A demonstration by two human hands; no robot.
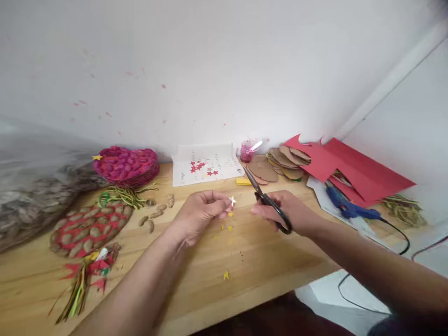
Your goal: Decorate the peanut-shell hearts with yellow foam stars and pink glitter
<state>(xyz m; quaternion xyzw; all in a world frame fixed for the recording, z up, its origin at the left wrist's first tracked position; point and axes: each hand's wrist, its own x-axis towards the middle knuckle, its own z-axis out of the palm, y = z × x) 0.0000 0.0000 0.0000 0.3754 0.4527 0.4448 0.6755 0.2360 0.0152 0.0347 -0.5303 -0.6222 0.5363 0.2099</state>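
My left hand [203, 212] is closed in a pinch on a tiny pale star-shaped cutout [232, 201] above the wooden table [210, 280]. My right hand [292, 212] grips black scissors [266, 198], blades pointing up and left, just right of the cutout. Small yellow paper scraps [227, 275] lie on the wood below both hands.
A white sheet with red stars [205, 169] lies at the back. Red paper [350, 168], brown cardboard discs [280, 163], a pink jar [247, 151] and a blue glue gun [350, 207] sit at the right. Seed-covered craft mats [87, 228], a magenta mat [126, 165] and loose seeds [154, 214] lie left.
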